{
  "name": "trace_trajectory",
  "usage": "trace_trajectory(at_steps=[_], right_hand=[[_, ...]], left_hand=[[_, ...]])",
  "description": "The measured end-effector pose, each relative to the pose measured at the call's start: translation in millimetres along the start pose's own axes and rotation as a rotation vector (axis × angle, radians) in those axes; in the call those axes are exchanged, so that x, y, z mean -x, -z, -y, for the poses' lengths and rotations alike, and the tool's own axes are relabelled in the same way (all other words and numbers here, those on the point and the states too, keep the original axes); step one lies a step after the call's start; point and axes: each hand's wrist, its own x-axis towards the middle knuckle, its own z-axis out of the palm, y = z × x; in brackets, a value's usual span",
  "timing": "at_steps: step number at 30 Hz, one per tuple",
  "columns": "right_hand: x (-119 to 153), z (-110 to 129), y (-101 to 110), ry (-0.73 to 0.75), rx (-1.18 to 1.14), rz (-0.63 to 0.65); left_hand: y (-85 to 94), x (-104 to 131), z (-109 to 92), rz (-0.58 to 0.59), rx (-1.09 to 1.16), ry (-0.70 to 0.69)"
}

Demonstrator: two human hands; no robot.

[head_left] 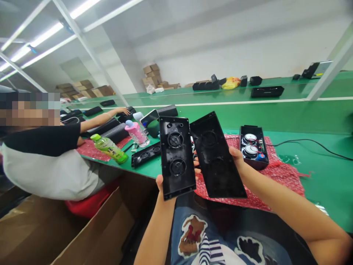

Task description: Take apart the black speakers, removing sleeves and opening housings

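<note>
My left hand (160,184) grips a black panel (178,154) by its lower edge, its thumb on the left side. Two round grilles and two small holes show on that panel. In my right hand (237,156) is a second black panel (219,158), tilted, with two fainter rings; the thumb lies on its right edge. The panels are side by side, close together at the top. Beyond them, an open black speaker box (253,145) with two silver speakers sits on red bubble wrap (284,176).
Left of the panels, another black panel (146,154), a green-labelled bottle (110,149) and a pink bottle (137,133) stand or lie on the green table (328,176). A co-worker (44,158) sits at left, one arm reaching over black parts. A cardboard box (96,235) is below.
</note>
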Motion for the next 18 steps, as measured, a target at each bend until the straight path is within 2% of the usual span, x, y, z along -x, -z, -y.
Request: trace_trajectory(at_steps=[3, 5, 7, 10, 12, 14, 16, 18], right_hand=[[3, -3, 5, 0.028, 0.09, -0.039], [5, 2, 10, 0.074, 0.158, -0.099], [7, 14, 16, 0.081, 0.263, -0.202], [4, 43, 29, 0.046, 0.488, -0.42], [-3, 65, 40, 0.06, 0.7, -0.56], [-15, 83, 51, 0.029, 0.98, -0.649], [-30, 92, 57, -0.07, 1.242, -0.756], [-50, 91, 54, -0.227, 1.436, -0.845]], left_hand=[[3.2, 1, 2, -0.034, -0.022, 0.021], [6.3, 4, -4, -0.062, -0.068, 0.002], [11.0, 6, -18, -0.098, -0.144, -0.026], [20.2, -4, -52, -0.205, -0.353, 0.004], [25.3, -22, -72, -0.309, -0.588, 0.019], [26.8, -47, -85, -0.388, -0.886, 0.015], [24.1, -75, -87, -0.435, -1.137, 0.027], [18.8, -98, -83, -0.456, -1.337, 0.077]])
